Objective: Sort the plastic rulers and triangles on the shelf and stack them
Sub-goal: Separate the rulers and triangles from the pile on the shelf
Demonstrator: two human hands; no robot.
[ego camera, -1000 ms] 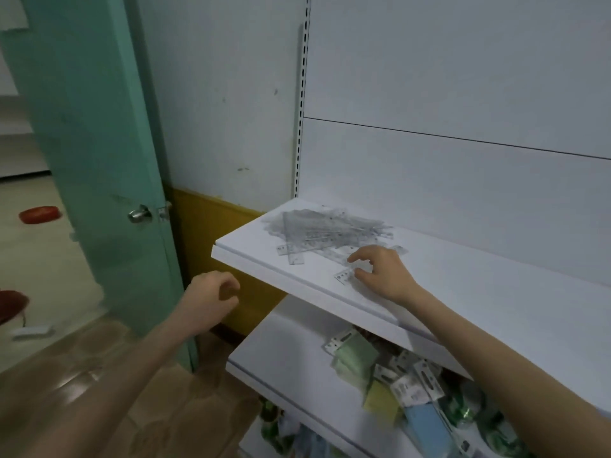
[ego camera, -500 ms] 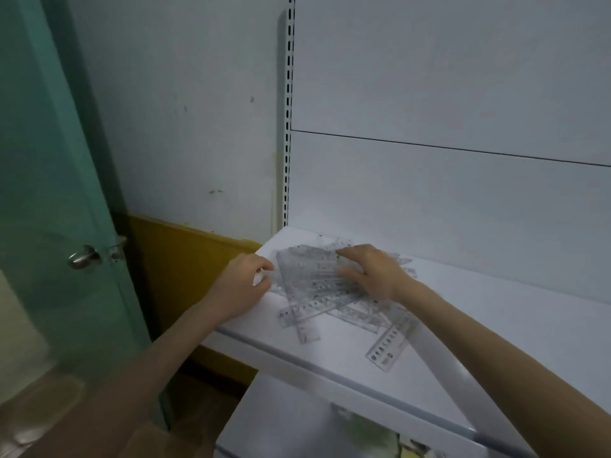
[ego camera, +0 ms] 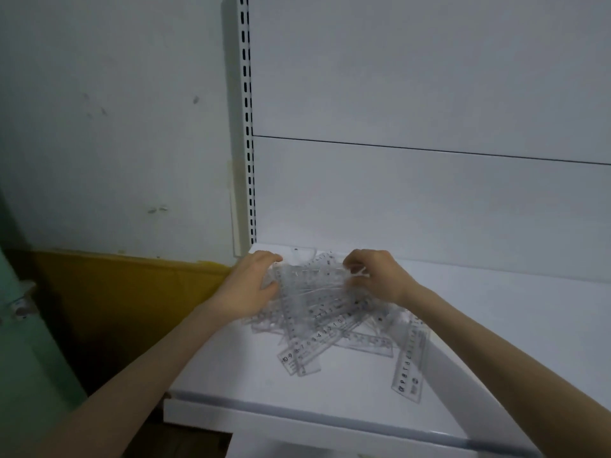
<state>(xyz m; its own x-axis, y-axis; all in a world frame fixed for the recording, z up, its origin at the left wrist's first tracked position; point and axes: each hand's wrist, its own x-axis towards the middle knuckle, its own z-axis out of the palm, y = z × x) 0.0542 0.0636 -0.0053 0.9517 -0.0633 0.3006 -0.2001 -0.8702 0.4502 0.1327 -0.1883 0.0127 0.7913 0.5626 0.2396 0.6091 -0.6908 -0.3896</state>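
A loose pile of clear plastic rulers and triangles lies on the white shelf, near its left back corner. My left hand clasps the pile's left side, with fingers over the top edge and the thumb below. My right hand pinches clear pieces at the pile's upper right. Both hands partly lift that upper bunch. Other rulers lie flat toward the front: one with printed numbers and one apart at the right.
A slotted white upright runs up the shelf's back left corner, with white back panels to its right. To the left are a grey wall with a yellow lower band and a green door with a knob.
My left hand rose from below the shelf to the pile's left side. My right hand went from pressing flat on the rulers to pinching them. The view moved closer and up.
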